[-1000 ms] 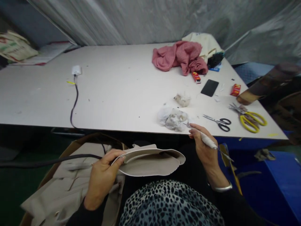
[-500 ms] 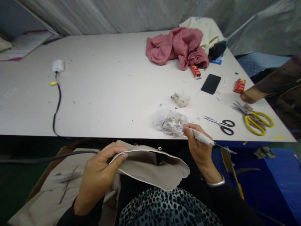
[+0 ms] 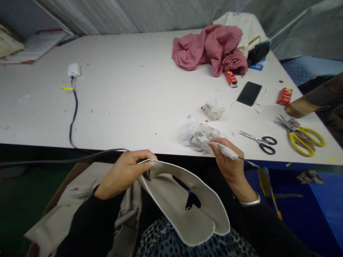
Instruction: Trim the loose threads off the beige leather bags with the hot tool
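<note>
A light grey-beige bag-like piece hangs over my lap with its inside showing, and a dark strip and tab lie within it. My left hand pinches its upper left edge between thumb and fingers. Between the fingers of my right hand is a thin tool with a white wrapped handle. The tool's tip is at a crumpled clear plastic wrap with whitish, dark-specked stuff at the table's front edge. Behind it sits a smaller speckled lump.
On the white table are black-handled scissors, yellow-handled scissors, a black phone-like slab, red boxes, pink cloth and a white adapter. A cable crosses at left; similar beige pieces fill a carton.
The beige piece has tilted and opened toward me, showing more of its inside and the dark tab. My left hand has moved up and right. The view has shifted slightly.
</note>
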`<state>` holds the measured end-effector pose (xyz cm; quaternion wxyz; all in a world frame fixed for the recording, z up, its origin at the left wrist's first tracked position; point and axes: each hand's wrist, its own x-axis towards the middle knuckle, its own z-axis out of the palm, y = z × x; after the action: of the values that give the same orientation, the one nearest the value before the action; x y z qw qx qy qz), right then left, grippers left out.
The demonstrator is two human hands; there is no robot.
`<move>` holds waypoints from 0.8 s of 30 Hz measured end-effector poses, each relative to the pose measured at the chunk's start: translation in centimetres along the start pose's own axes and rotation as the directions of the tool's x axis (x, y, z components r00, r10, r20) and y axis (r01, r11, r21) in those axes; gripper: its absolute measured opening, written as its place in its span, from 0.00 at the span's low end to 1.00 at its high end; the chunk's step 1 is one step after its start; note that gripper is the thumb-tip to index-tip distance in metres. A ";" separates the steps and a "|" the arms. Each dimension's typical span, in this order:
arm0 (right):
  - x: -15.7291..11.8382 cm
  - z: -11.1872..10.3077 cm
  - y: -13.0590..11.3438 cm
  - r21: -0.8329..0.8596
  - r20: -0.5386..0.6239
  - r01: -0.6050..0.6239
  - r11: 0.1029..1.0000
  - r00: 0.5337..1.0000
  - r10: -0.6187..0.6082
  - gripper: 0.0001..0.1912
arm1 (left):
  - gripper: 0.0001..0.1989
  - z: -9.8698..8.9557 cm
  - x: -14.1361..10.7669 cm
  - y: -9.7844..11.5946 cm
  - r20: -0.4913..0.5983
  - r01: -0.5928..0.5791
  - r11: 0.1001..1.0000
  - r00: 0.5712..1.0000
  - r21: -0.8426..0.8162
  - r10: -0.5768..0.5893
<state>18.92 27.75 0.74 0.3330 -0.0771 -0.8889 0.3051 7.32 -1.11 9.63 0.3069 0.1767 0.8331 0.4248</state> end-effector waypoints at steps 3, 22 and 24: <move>0.3 0.3 0.3 -0.067 0.024 0.057 0.996 0.998 -0.056 0.13 | 0.09 1.9 1.3 -0.7 0.122 0.026 0.993 0.992 -0.116 -0.012; 0.8 -3.6 -5.2 0.613 0.425 -0.302 0.730 0.905 0.018 0.07 | 0.06 5.8 1.5 -0.2 0.206 0.001 0.977 0.977 -0.212 0.043; 0.5 -3.6 -5.3 0.602 0.430 -0.284 0.746 0.903 -0.003 0.07 | 0.06 5.9 1.6 0.3 0.206 -0.027 0.982 0.976 -0.188 0.067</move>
<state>21.21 25.38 6.28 0.1230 0.0400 -0.7667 0.6288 10.05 3.44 6.61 0.3987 0.2114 0.7484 0.4861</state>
